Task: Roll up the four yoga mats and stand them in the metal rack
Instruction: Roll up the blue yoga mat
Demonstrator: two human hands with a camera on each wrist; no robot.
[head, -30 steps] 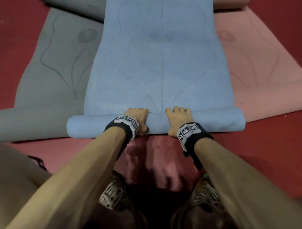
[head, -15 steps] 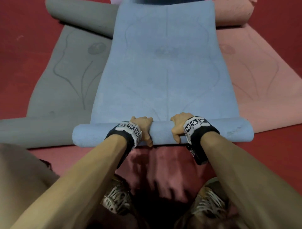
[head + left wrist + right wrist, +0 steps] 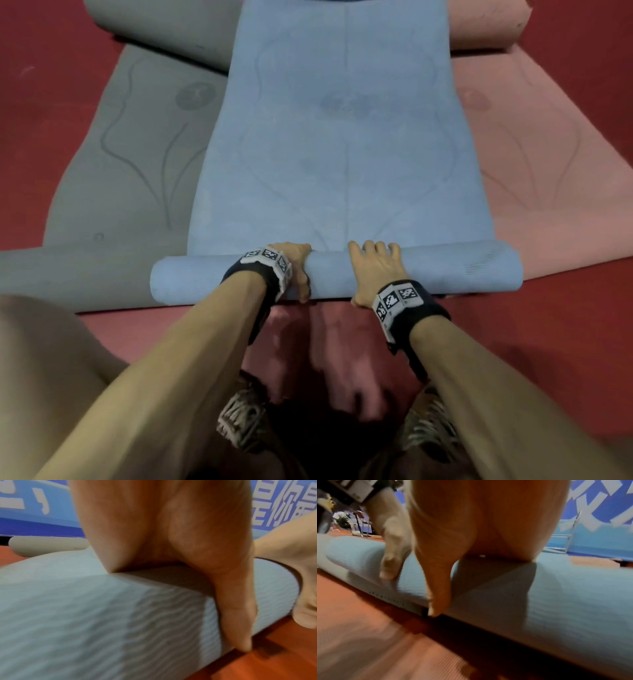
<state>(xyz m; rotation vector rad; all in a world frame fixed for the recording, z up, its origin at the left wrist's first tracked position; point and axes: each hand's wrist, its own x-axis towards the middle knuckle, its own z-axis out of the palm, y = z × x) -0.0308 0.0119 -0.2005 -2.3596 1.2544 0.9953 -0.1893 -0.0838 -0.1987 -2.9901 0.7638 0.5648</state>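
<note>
The blue yoga mat (image 3: 342, 144) lies lengthwise ahead of me, with its near end wound into a roll (image 3: 462, 274). My left hand (image 3: 294, 270) grips the middle of the roll: fingers over the top, thumb (image 3: 236, 615) down the near side. My right hand (image 3: 375, 270) holds it just to the right, fingers draped over the top and thumb (image 3: 438, 588) at the lower near edge. A grey mat (image 3: 130, 164) lies flat on the left and a pink mat (image 3: 534, 164) on the right, both partly under the blue one. A darker pink mat (image 3: 342, 335) lies beneath the roll.
Red floor (image 3: 565, 342) surrounds the mats. The grey mat's far end (image 3: 164, 31) and the pink mat's far end (image 3: 486, 24) are curled up. My shoes (image 3: 243, 421) stand just behind the roll. A metal frame (image 3: 563, 539) stands by the blue wall (image 3: 599, 534).
The roll has turned forward a little. My right hand has shifted from a curled grip with the wrist raised to fingers laid over the top with the wrist lower.
</note>
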